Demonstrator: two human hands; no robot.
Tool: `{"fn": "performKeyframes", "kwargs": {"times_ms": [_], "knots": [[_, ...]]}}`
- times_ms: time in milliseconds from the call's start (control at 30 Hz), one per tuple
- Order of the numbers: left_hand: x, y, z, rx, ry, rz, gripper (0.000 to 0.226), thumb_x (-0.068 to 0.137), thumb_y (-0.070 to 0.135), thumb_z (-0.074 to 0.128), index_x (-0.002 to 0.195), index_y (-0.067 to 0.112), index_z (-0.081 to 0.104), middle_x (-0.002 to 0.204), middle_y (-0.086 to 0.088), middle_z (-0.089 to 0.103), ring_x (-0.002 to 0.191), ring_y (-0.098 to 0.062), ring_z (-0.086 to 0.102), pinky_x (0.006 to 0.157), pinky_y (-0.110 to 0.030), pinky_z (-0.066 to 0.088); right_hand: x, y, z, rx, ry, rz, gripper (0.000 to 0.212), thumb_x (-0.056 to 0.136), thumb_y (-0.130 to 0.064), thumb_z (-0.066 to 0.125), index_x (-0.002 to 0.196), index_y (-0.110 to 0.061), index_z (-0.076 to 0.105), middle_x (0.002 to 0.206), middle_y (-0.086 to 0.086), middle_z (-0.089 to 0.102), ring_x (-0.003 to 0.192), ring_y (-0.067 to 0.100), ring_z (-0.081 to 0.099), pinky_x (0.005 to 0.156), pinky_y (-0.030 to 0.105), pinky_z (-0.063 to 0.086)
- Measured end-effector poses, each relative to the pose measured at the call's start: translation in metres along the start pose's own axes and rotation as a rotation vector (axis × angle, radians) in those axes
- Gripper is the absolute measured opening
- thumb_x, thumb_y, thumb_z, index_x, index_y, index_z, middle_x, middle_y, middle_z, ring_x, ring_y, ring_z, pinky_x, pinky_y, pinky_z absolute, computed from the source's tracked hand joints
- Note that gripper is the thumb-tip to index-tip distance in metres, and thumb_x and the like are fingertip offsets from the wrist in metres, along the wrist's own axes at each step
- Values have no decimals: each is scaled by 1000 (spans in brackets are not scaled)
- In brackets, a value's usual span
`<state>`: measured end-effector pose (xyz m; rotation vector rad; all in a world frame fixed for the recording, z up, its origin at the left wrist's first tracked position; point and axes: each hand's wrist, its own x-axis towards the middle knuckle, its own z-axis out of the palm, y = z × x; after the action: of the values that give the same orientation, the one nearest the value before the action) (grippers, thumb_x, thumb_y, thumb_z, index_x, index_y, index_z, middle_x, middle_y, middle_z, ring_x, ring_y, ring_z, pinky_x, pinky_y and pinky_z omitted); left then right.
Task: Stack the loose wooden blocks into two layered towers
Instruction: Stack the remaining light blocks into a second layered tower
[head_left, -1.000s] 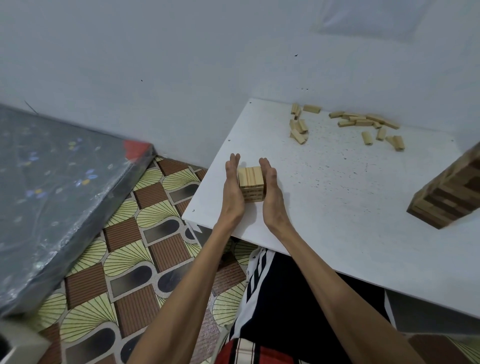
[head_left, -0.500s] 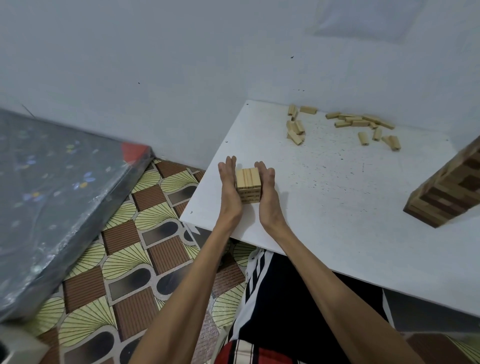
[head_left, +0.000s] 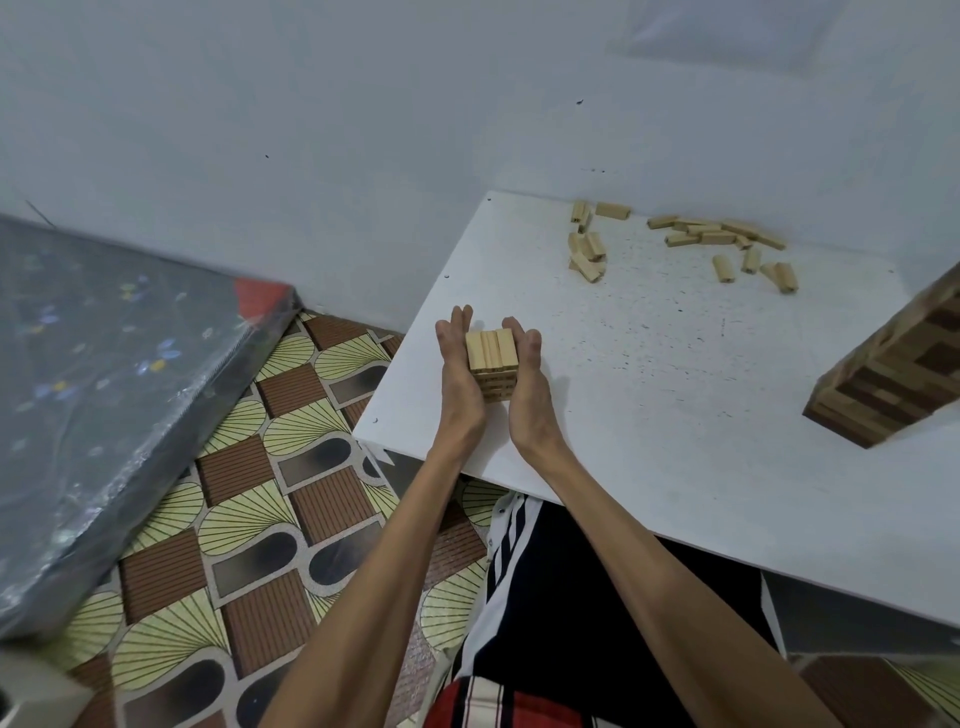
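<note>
White and speckled, the surface (head_left: 649, 415) is pushed up against a pale wall, with a patterned floor (head_left: 260, 467) and a plastic-wrapped mattress (head_left: 104, 389) off its left edge.

Near the front left corner stands a short tower (head_left: 491, 358) of pale blocks, only a few layers high, with three blocks lying side by side on top. The left hand (head_left: 457, 364) and right hand (head_left: 527, 374) lie flat against its opposite sides. Their fingers are mostly straight and their palms press inward, as if squaring the layers up rather than gripping them.

At the right edge a tall tower (head_left: 893, 364) in mixed light and dark wood rises out of view, so its top cannot be seen. It looks largely built.

Many loose blocks (head_left: 727, 239) lie scattered along the far edge, in a small heap toward the far left corner and a wider spread further right, well apart from both towers.

By this showing the task is partly done. One tower looks well advanced and the other has barely begun. The scattered blocks are left to be layered on, most likely onto the short tower.
</note>
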<state>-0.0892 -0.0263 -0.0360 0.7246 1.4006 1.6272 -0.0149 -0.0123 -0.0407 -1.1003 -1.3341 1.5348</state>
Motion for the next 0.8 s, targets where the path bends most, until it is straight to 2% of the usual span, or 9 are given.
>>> {"fn": "performKeyframes", "kwargs": {"times_ms": [67, 133, 200, 300, 367, 467, 533, 667, 800], "knots": [[0, 0, 0, -7, -7, -2, 67, 105, 59, 7, 161, 27, 27, 163, 13, 33, 148, -5, 32, 113, -21, 35, 0, -1, -1, 5, 8, 5, 90, 91, -83, 15, 161, -29, 31, 162, -4, 39, 147, 10, 39, 122, 33, 33], [2, 1, -2, -24, -11, -7, 68, 105, 59, 6, 162, 26, 25, 163, 13, 33, 148, -4, 31, 114, -22, 33, -1, -2, -4, 48, 14, 1, 79, 100, -73, 15, 162, -25, 29, 165, -5, 35, 149, 8, 36, 121, 29, 32], [2, 3, -5, -53, -8, -3, 68, 106, 58, 5, 162, 24, 24, 163, 11, 35, 148, -4, 32, 118, -24, 30, -3, -4, -8, 77, 23, -8, 73, 104, -64, 15, 162, -22, 28, 166, -6, 32, 150, 6, 32, 124, 31, 29], [5, 4, -13, 31, 8, 70, 69, 107, 58, 7, 158, 20, 34, 159, 7, 43, 145, -5, 38, 123, -30, 25, -4, -6, -18, 4, 47, -38, 79, 100, -74, 17, 161, -26, 32, 165, -10, 33, 151, 3, 29, 125, 31, 23], [6, 12, -19, 128, 12, 136, 68, 105, 59, 13, 150, 21, 47, 151, 8, 52, 139, -5, 47, 120, -32, 31, -4, -9, -29, -90, 54, -87, 79, 96, -78, 23, 158, -31, 38, 162, -14, 38, 148, -1, 32, 124, 30, 23], [9, 36, -25, 250, -4, 252, 45, 109, 45, 32, 137, 23, 60, 137, 12, 63, 127, -6, 57, 112, -35, 41, -4, -22, -53, -221, 41, -158, 53, 107, -55, 37, 151, -28, 48, 153, -12, 50, 136, -3, 44, 115, 24, 34], [10, 55, -23, 325, -68, 306, 33, 109, 35, 41, 129, 22, 65, 128, 12, 68, 121, -7, 60, 106, -32, 45, -3, -35, -67, -306, 49, -198, 44, 108, -46, 45, 146, -27, 53, 148, -10, 55, 134, 2, 48, 110, 24, 38], [12, 81, -4, 521, -230, 356, 26, 105, 25, 52, 123, 22, 69, 122, 15, 70, 115, 0, 62, 96, -23, 46, 0, -52, -87, -479, 76, -257, 37, 103, -41, 58, 136, -25, 63, 141, -13, 61, 134, 6, 51, 112, 34, 44], [14, 89, 27, 709, -346, 412, 28, 101, 25, 55, 125, 22, 68, 124, 15, 69, 111, 2, 62, 94, -24, 48, -4, -73, -108, -616, 95, -301, 35, 101, -36, 62, 133, -22, 65, 140, -9, 63, 124, 10, 58, 107, 26, 42]]}}
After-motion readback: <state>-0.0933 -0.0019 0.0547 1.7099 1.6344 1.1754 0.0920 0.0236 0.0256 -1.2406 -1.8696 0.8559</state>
